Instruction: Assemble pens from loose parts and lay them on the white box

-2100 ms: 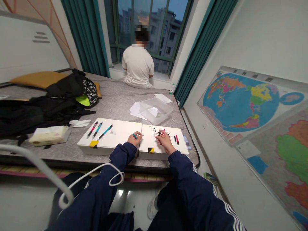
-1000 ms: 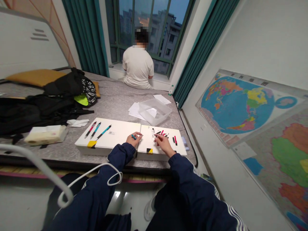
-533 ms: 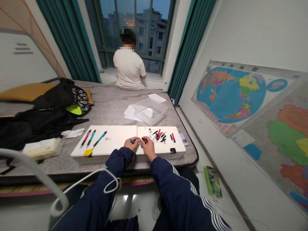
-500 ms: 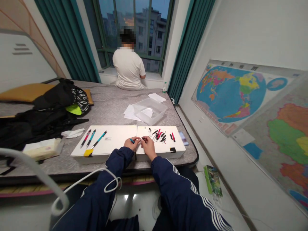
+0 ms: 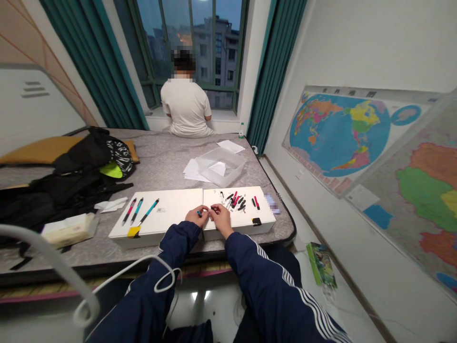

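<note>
My left hand (image 5: 195, 218) is closed around a blue pen part (image 5: 199, 213), above the seam between two white boxes. Fingertip to fingertip with it, my right hand (image 5: 221, 219) pinches a small dark pen part (image 5: 213, 208); its exact shape is hidden by the fingers. On the left white box (image 5: 182, 202) lie three whole pens: a red pen (image 5: 129, 211), a blue pen (image 5: 137, 211) and a longer teal pen (image 5: 149, 212). Loose black, red and clear pen parts (image 5: 235, 200) are scattered on the right white box (image 5: 266, 212), with a separate red piece (image 5: 257, 203) farther right.
Behind the boxes stands a clear plastic tub (image 5: 228, 178) beside white papers (image 5: 193, 170). A tissue pack (image 5: 69, 229) and black bag (image 5: 82, 155) lie at left. A person (image 5: 185, 107) sits by the window, back turned. A white cable (image 5: 143, 259) crosses my left sleeve.
The view has shifted slightly. The blue part in my left hand has turned from pointing left to a steeper angle. Both hands stay together at the same spot over the boxes.
</note>
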{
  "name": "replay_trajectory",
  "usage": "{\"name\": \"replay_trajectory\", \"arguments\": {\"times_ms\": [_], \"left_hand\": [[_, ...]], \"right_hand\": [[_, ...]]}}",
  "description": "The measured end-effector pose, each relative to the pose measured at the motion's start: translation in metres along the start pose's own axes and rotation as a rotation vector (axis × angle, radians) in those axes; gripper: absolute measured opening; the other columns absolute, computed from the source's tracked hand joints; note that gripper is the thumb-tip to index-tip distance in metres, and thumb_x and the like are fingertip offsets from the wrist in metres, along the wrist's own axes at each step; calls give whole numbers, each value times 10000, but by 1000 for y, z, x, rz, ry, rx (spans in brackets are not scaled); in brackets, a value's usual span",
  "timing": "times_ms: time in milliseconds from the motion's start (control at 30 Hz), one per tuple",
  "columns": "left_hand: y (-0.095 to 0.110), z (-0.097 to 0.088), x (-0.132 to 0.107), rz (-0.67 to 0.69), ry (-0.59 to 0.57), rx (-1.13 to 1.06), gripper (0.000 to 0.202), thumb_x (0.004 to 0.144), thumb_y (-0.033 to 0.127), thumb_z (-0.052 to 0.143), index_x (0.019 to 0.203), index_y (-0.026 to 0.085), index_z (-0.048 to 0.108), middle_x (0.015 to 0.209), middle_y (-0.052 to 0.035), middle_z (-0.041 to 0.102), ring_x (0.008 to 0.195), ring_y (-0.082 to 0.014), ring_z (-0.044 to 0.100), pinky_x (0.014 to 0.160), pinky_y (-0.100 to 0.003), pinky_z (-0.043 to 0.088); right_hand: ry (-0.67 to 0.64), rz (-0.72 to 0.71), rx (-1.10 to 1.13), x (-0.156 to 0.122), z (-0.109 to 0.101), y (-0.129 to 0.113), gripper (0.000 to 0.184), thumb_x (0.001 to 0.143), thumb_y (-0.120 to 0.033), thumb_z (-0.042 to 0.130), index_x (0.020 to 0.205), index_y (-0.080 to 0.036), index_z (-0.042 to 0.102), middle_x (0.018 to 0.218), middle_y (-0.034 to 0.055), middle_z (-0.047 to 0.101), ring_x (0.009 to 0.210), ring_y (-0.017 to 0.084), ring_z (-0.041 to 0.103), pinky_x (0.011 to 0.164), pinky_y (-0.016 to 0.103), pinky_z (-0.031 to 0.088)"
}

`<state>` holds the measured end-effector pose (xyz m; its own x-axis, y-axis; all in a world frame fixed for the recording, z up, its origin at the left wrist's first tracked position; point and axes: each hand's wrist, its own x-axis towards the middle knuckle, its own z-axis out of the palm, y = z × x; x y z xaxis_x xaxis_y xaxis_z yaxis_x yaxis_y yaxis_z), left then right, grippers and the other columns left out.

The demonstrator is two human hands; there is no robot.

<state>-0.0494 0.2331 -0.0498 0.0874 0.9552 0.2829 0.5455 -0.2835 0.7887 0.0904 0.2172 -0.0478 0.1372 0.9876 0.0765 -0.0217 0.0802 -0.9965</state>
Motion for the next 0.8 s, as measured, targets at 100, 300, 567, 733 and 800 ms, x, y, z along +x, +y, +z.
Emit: {"name": "replay_trajectory", "arguments": {"times_ms": [100, 300, 567, 733, 800], "left_hand": [[-2, -1, 3, -24, 18, -65, 235, 740, 378, 634, 827, 187, 740, 504, 36, 547, 483, -129, 486, 509, -234, 359], [-3, -13, 10, -86, 40, -233, 447, 764, 500, 620, 965, 124, 756, 609, -42, 681, 532, -169, 574, 541, -282, 457], [2, -16, 8, -112, -21, -348, 515, 706, 551, 682, 977, 122, 772, 658, -69, 739, 591, -208, 642, 612, -329, 520], [2, -15, 8, -108, -50, -370, 511, 700, 550, 695, 975, 127, 777, 833, -121, 771, 639, -226, 662, 615, -343, 527], [2, -15, 8, -108, -59, -371, 517, 695, 550, 704, 974, 120, 778, 801, -124, 770, 613, -222, 655, 598, -342, 523]], "right_hand": [[-15, -14, 23, -1, 0, 0, 272, 730, -375, 669, 930, -207, 596, 775, 9, 642, 633, 152, 627, 491, 243, 530], [-18, -130, -120, -1, 0, 4, 206, 736, -383, 684, 811, -196, 640, 744, 5, 652, 541, 121, 574, 475, 222, 474], [-111, -55, -23, 3, -5, 2, 240, 708, -321, 680, 897, -175, 712, 840, 53, 711, 617, 152, 632, 570, 276, 537], [-136, -15, 57, 4, -4, 0, 224, 685, -353, 710, 810, -169, 678, 704, 21, 670, 578, 136, 596, 538, 256, 525], [-142, 22, 88, 5, -4, -1, 251, 690, -393, 713, 794, -171, 657, 669, 7, 649, 554, 128, 590, 520, 247, 519]]}}
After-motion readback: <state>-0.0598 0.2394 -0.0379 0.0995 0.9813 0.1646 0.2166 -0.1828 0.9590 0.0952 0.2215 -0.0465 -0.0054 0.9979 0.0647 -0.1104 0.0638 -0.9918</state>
